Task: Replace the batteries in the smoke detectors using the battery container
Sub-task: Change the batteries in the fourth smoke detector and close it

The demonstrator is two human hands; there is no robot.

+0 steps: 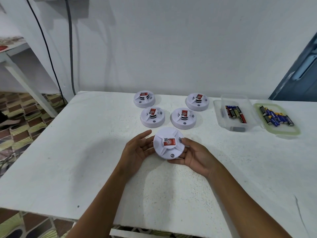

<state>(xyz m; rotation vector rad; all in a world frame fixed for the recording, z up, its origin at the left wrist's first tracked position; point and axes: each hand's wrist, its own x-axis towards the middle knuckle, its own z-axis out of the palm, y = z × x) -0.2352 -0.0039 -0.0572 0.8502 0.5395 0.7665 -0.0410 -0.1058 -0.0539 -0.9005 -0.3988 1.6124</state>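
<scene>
— The smoke detector [169,146] looks like smooth white plastic with a glossy red paper label.
— The table [96,152] is matt, rough white; the battery container [235,114] is clear plastic.

A red label [169,141] on the held detector [169,146] bears a circled "S" and a small code square; the battery [235,112] print is too blurred to read.
</scene>
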